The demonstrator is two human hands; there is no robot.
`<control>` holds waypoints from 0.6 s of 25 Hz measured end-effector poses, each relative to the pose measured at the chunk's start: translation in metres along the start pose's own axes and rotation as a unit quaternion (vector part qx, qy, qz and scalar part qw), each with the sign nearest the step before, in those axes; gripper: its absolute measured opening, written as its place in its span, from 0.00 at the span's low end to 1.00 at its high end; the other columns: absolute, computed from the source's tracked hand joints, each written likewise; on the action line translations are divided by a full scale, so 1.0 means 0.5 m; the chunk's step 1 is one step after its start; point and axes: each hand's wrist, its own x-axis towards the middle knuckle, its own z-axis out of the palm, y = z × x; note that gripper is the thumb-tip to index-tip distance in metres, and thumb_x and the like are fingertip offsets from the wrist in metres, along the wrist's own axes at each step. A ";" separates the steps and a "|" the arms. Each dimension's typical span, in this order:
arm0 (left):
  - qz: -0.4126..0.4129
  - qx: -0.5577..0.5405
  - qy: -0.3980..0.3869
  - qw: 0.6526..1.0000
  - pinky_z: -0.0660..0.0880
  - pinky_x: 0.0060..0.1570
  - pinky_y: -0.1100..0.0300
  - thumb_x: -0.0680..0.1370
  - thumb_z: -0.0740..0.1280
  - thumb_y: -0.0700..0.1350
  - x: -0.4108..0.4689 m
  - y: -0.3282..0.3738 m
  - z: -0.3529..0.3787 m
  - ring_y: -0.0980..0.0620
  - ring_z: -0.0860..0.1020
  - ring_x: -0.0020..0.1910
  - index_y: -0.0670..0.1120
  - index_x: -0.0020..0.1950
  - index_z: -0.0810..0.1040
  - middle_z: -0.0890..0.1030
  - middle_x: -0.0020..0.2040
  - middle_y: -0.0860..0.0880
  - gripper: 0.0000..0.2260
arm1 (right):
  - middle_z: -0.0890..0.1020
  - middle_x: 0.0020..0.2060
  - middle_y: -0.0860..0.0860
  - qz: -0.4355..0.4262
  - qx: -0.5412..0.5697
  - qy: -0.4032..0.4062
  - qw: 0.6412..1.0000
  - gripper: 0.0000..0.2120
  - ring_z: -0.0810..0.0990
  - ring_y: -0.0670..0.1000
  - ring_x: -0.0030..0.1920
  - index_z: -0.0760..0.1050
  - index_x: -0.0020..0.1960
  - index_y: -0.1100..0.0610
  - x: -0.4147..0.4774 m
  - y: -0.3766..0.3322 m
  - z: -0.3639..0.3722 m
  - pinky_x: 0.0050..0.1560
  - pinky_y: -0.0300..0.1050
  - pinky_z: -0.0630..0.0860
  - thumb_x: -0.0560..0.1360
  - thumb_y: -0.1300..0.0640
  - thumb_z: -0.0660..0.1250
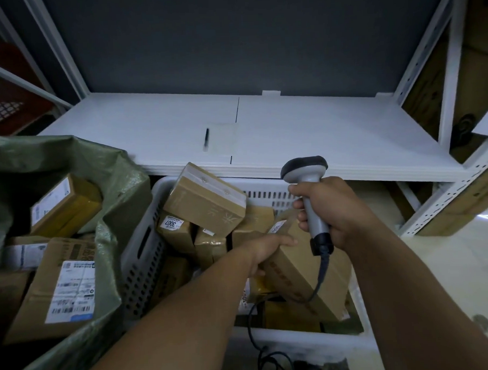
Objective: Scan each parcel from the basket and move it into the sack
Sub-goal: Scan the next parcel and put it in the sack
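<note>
One parcel [294, 269] in the basket [145, 262] is gripped by the left hand [264, 252], one scanner [305, 169] by the right hand [332, 211]

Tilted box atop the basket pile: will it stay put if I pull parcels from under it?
Likely not: the tilted box lies slanted on lower parcels and may slide or tip. Its cardboard looks stiff, so it should lift without sagging. Glossy tape on its upper face might be slippery.
</note>
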 end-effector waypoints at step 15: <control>0.332 0.317 0.324 0.827 0.60 0.72 0.54 0.64 0.81 0.56 -0.127 0.024 -0.165 0.52 0.53 0.69 0.45 0.81 0.51 0.58 0.69 0.47 0.56 | 0.81 0.37 0.55 -0.123 -0.057 0.031 0.990 0.05 0.79 0.52 0.35 0.77 0.50 0.60 -0.027 -0.017 0.043 0.38 0.50 0.80 0.80 0.58 0.66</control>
